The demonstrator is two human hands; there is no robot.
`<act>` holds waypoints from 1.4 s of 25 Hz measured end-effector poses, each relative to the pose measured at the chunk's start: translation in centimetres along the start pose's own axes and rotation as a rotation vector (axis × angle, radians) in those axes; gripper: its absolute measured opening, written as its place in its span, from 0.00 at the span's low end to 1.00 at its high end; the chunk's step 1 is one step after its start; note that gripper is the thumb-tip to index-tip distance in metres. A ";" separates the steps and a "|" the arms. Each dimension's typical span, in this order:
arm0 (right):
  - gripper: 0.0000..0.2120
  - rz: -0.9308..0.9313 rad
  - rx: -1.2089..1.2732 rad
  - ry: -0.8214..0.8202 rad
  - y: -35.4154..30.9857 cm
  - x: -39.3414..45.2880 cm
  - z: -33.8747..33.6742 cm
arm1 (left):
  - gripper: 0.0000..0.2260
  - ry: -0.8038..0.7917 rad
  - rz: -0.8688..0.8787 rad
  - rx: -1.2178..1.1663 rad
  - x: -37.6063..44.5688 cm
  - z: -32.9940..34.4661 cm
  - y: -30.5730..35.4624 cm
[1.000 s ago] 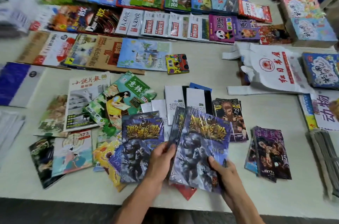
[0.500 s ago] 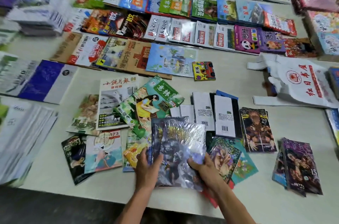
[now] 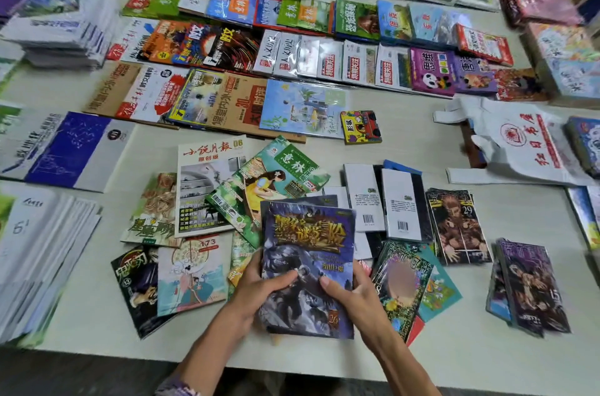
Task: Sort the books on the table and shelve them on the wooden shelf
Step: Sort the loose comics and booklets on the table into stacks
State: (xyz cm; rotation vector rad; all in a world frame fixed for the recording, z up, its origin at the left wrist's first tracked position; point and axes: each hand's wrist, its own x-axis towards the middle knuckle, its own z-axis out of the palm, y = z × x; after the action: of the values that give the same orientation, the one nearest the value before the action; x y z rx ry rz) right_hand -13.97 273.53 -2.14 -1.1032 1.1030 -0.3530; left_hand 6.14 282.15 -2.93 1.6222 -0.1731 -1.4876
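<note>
While gripped from both sides, dark blue comic over pale table near front edge. Leftmost: white booklet stack. Then left hand, thumb curled onto cover, fingers hidden under. Right hand pinching right edge, thumb on top. Further right, manga "29", purple manga pile.

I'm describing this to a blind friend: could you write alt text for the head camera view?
Both hands, left hand and right hand, grip a dark blue comic book over a pale table crowded with rows of books and magazines.
</note>
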 end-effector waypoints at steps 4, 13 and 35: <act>0.26 -0.169 -0.127 -0.062 -1.7 0.3 -0.4 | 0.44 -0.078 0.245 0.260 -0.5 -2.0 2.2; 0.30 -0.239 -0.164 -0.061 -0.5 1.0 -0.8 | 0.49 0.001 0.357 0.396 -1.4 -0.9 1.4; 0.19 0.256 0.521 0.371 4.4 -8.2 -19.9 | 0.40 -0.118 0.028 0.376 -2.4 25.1 -1.5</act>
State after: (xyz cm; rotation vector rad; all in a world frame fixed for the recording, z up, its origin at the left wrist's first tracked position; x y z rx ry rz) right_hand -35.77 270.79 -1.87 -0.4362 1.3609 -0.6165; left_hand -16.59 271.81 1.03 1.8137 -0.5689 -1.5985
